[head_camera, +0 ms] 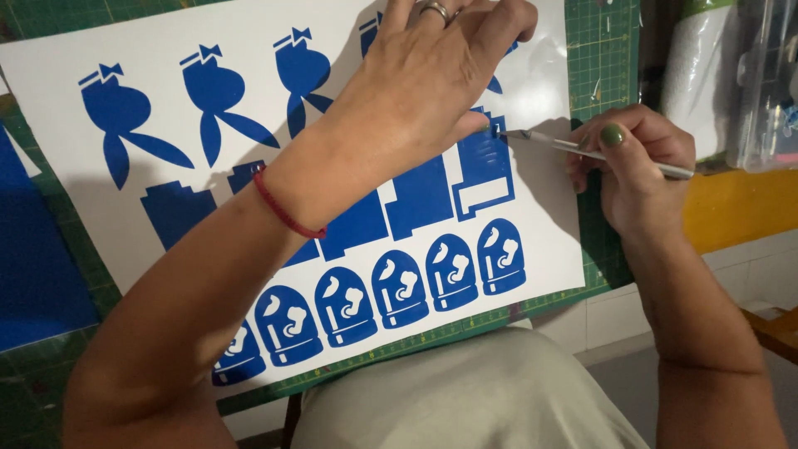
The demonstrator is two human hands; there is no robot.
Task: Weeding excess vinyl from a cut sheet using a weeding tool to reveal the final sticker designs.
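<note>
A white backing sheet covered with blue vinyl cut-outs lies on a green cutting mat. My left hand, with a ring and a red cord bracelet at the wrist, presses flat on the sheet's upper right part. My right hand, nails painted green, holds a thin silver pointed tool. The tool's tip touches the top corner of a blue rectangular cut-out just under my left thumb.
Rows of blue shapes fill the sheet: ribbon-tailed figures on top, dome shapes along the bottom. A blue vinyl piece lies at left. Plastic-wrapped rolls stand at right above a yellow edge.
</note>
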